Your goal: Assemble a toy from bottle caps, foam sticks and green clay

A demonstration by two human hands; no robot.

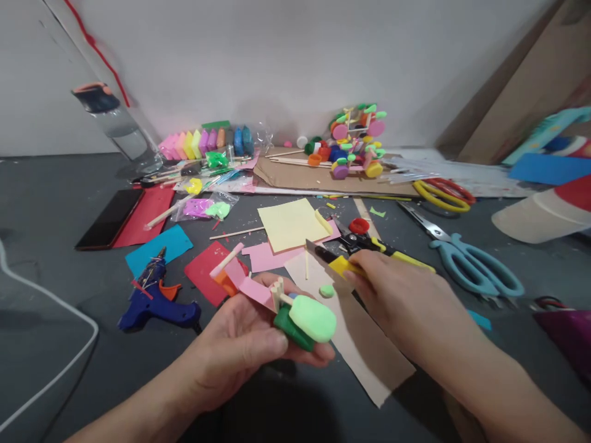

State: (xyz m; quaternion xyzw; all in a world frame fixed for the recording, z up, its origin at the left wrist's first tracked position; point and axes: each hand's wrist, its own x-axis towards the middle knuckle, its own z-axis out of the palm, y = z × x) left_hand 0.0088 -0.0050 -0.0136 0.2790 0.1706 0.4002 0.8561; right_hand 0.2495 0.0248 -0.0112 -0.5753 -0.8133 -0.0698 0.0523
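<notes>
Looks part-built: already carries pale green pad point(314, 317), dark green cap point(294, 331) and wooden sticks point(277, 296) on pink strip point(238, 274). Probably lacks more pads, judging by fuller models point(368, 159) at back of worktop point(60, 295). Holds this craft model point(262, 296) clasped in left hand point(241, 341), front centre; grips yellow utility knife point(340, 266) in right hand point(394, 295), blade point(312, 247) out, near but apart from craft model's upper right.

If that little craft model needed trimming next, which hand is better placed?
Probably the right hand: it grips the yellow knife, blade exposed, near the model, while the left hand is busy holding that model.
</notes>
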